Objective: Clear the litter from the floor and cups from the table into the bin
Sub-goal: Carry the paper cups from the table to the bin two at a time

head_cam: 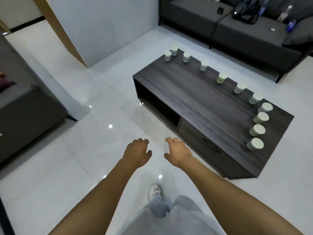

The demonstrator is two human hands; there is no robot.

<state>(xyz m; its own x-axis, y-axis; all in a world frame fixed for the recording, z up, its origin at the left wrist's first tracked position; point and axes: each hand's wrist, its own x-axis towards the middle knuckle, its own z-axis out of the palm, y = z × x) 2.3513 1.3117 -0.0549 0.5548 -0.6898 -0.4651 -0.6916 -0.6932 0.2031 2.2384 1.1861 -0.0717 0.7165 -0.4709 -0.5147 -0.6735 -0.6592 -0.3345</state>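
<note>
1. The cup-clearing looks not yet begun, or barely: eleven pale cups (pixel 222 78) stand on the dark coffee table (pixel 189 94), strung along its far edge and curling round its right end, the nearest cup (pixel 255 143) at the right near corner.
2. The left hand (pixel 137 152) and the right hand (pixel 178 152) hang side by side over the white floor (pixel 94 133), just left of the table's near end; each has its fingers loosely curled and holds nothing.
3. No litter shows on the stretch of floor in view, so that part may be done, or the litter may lie outside the view; this is a judgement only.
4. No bin appears anywhere in view, so where the cups must go cannot be told.
5. Whether the cups hold liquid is too faint to make out.
6. The sofa (pixel 245 31) at far right carries a dark bag (pixel 247 11) and bottles (pixel 284 13), blurred and partly cut off by the top edge.
</note>
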